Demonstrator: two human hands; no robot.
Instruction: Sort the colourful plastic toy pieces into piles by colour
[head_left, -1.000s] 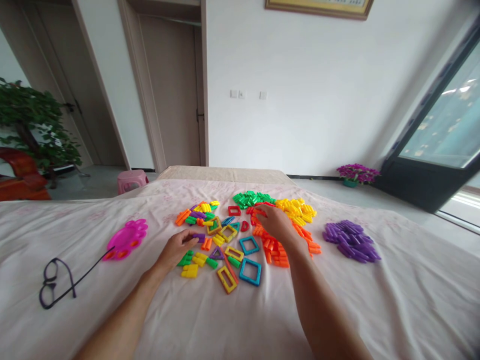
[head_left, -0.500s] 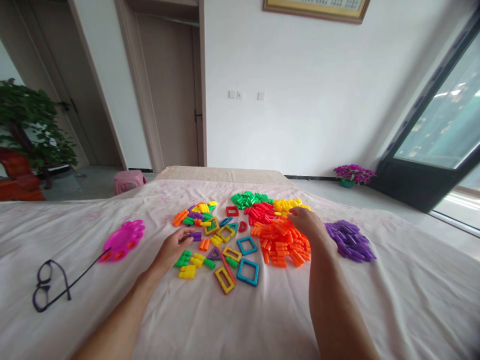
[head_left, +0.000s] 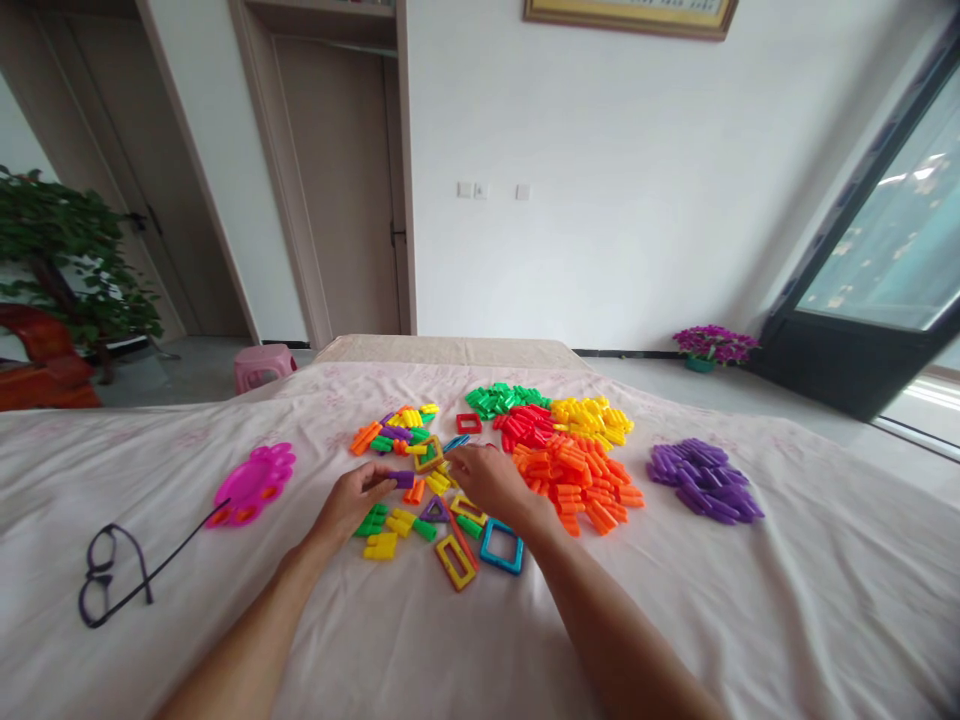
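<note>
My left hand (head_left: 354, 500) pinches a purple plastic block (head_left: 402, 480) between thumb and fingers, at the left side of a mixed spread of toy pieces. My right hand (head_left: 484, 478) is over the middle of that spread, palm down, its fingertips bent down close to a yellow square frame (head_left: 429, 455); whether they hold anything I cannot tell. Nearer to me lie a blue square frame (head_left: 502, 547), a yellow rectangular frame (head_left: 455, 562), a purple triangle (head_left: 435, 509) and several green and yellow blocks (head_left: 381, 545).
Sorted heaps of orange (head_left: 577, 480), red (head_left: 523, 427), yellow (head_left: 592, 420), green (head_left: 506, 400) and purple blocks (head_left: 705, 480) lie to the right and back. At the left are a pink palette-shaped tray (head_left: 251, 480) and glasses (head_left: 101, 575) on a cloth-covered surface (head_left: 360, 650).
My right hand has moved left and nearer, from the yellow heap to the mixed pieces beside my left hand. My left hand still holds the purple block.
</note>
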